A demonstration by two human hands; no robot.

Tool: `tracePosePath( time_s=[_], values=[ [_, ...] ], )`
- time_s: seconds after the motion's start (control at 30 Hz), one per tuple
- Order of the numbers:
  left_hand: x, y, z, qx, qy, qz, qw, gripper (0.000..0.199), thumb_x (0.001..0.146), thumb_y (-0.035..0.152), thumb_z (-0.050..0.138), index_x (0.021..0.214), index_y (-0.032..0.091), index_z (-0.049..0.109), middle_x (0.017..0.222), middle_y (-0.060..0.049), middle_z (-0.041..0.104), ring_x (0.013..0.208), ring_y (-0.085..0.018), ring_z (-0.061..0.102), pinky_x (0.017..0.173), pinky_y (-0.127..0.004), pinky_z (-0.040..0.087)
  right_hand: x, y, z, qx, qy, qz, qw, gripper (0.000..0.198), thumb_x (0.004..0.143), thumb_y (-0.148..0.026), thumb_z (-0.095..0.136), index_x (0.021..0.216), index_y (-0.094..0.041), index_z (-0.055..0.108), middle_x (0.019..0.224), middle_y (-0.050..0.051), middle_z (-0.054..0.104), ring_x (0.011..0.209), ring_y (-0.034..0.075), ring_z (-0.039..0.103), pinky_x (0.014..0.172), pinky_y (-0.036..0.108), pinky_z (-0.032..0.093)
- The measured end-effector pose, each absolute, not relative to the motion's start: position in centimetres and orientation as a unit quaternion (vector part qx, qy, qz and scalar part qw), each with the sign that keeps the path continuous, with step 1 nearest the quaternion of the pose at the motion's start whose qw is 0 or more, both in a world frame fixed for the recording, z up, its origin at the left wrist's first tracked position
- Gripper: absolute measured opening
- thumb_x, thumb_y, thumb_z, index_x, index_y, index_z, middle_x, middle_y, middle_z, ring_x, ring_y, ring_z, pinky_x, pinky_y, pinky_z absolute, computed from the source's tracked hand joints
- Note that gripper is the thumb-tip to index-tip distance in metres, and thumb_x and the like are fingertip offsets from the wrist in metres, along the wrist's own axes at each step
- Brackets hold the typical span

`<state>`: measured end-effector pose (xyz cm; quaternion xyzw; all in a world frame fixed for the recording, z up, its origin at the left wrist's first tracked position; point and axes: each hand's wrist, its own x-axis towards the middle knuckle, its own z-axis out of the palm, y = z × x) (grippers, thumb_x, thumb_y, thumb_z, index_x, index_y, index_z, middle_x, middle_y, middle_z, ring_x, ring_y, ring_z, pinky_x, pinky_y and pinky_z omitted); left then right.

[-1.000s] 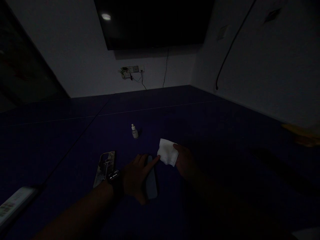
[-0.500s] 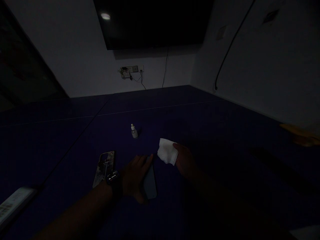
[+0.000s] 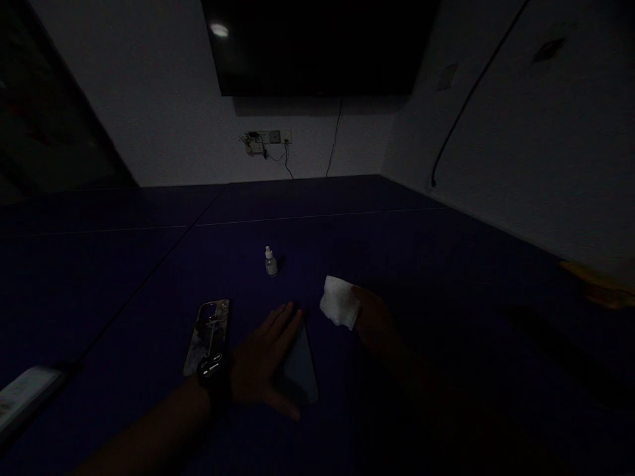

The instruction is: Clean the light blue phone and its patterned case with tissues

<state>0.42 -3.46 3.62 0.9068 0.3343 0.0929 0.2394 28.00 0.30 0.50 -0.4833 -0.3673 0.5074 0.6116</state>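
Note:
A smartphone (image 3: 300, 370) lies on the dark blue surface, its left part covered by my left hand (image 3: 262, 360). That hand rests flat with fingers stretched along the phone's far end and thumb spread toward its near end; the wrist wears a smartwatch (image 3: 211, 367). To the right, my right hand (image 3: 374, 324) pinches a folded white cloth (image 3: 340, 302) by its right edge, apart from the phone. A patterned phone case (image 3: 211, 334) lies left of my left hand. Beyond the hands stands a small dropper bottle (image 3: 271, 264) with a white top.
A white power strip (image 3: 27, 396) lies at the left edge. On the right side is a yellow object (image 3: 595, 281), too dark to name. A television (image 3: 317, 49) hangs on the far wall above sockets (image 3: 268, 137) with cables. The room is dim.
My left hand has shifted slightly left on the phone, uncovering more of its near end. The view has turned a little; the cloth stays in my right hand.

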Motion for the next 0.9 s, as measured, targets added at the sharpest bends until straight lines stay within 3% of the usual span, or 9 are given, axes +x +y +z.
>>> tracePosePath(
  time_s=[0.1,0.2,0.3,0.37,0.47,0.57,0.6,0.73,0.9],
  values=[
    [-0.1,-5.6,3.9,0.896,0.354,0.168,0.207,0.122,0.069,0.064,0.083,0.163,0.028,0.013,0.161,-0.019,0.032,0.143,-0.044,0.036,0.111,-0.060,0.041,27.9,0.1,1.1,-0.520,-0.396,0.458,0.602,0.044,0.077,-0.058,0.070,0.097,-0.019,0.073,0.094,0.007,0.075,0.091,0.028,0.069,0.082,0.041,0.054],
    [-0.1,-8.8,2.6,0.891,0.352,0.234,0.164,0.067,0.080,0.030,0.073,0.142,0.029,0.049,0.125,-0.011,0.062,0.111,-0.033,0.059,0.087,-0.046,0.055,26.8,-0.8,1.6,-0.539,-0.461,0.417,0.568,0.041,0.075,-0.049,0.076,0.103,-0.020,0.076,0.102,0.009,0.077,0.100,0.032,0.068,0.093,0.048,0.052],
    [0.5,-11.5,0.2,0.912,0.291,0.247,0.152,0.027,0.088,0.024,0.064,0.114,0.033,0.066,0.100,-0.006,0.068,0.092,-0.025,0.062,0.082,-0.041,0.054,25.3,-2.0,1.6,-0.494,-0.577,0.410,0.505,0.032,0.077,-0.033,0.073,0.107,-0.027,0.079,0.118,0.005,0.076,0.115,0.030,0.066,0.109,0.047,0.045],
    [0.8,-12.4,-1.0,0.913,0.285,0.248,0.152,0.020,0.090,0.026,0.064,0.107,0.034,0.068,0.092,-0.004,0.067,0.086,-0.024,0.062,0.079,-0.040,0.054,24.6,-2.3,1.3,-0.411,-0.745,0.346,0.395,0.041,0.084,-0.026,0.062,0.123,-0.029,0.074,0.132,0.004,0.071,0.125,0.028,0.062,0.113,0.048,0.043],
    [0.8,-11.9,-1.3,0.897,0.338,0.253,0.128,0.042,0.083,0.029,0.073,0.124,0.034,0.063,0.106,-0.006,0.070,0.095,-0.028,0.065,0.080,-0.043,0.056,24.5,-2.1,0.7,-0.328,-0.877,0.248,0.249,0.051,0.091,-0.022,0.054,0.141,-0.026,0.061,0.145,0.006,0.061,0.135,0.026,0.056,0.115,0.046,0.043],
    [0.0,-10.5,-0.4,0.875,0.412,0.231,0.104,0.101,0.066,0.043,0.086,0.153,0.026,0.037,0.144,-0.017,0.054,0.123,-0.041,0.056,0.088,-0.050,0.057,25.0,-1.8,0.1,-0.327,-0.910,0.174,0.185,0.053,0.097,-0.022,0.047,0.150,-0.021,0.051,0.153,0.009,0.052,0.142,0.025,0.048,0.119,0.047,0.041],
    [-0.2,-10.1,-0.2,0.869,0.433,0.215,0.101,0.113,0.066,0.046,0.086,0.159,0.024,0.025,0.152,-0.019,0.047,0.132,-0.042,0.050,0.095,-0.051,0.055,25.1,-1.8,-0.1,-0.333,-0.915,0.150,0.174,0.053,0.099,-0.021,0.045,0.151,-0.019,0.048,0.155,0.010,0.050,0.145,0.024,0.046,0.120,0.047,0.040],
    [-0.6,-9.3,-0.7,0.872,0.449,0.192,0.034,0.130,0.073,0.065,0.076,0.163,0.014,-0.002,0.166,-0.025,0.023,0.146,-0.045,0.035,0.107,-0.055,0.047,25.4,-2.3,0.4,-0.304,-0.939,0.104,0.126,0.052,0.100,-0.018,0.042,0.151,-0.012,0.046,0.158,0.012,0.045,0.149,0.024,0.038,0.123,0.046,0.036],
    [-0.5,-9.3,-2.0,0.873,0.450,0.189,-0.011,0.137,0.071,0.084,0.063,0.162,0.006,-0.005,0.165,-0.028,0.020,0.147,-0.047,0.033,0.113,-0.057,0.039,25.9,-2.6,1.1,-0.304,-0.941,0.104,0.109,0.050,0.100,-0.016,0.039,0.149,-0.018,0.050,0.157,0.008,0.048,0.148,0.021,0.041,0.123,0.044,0.037]
  ],
)
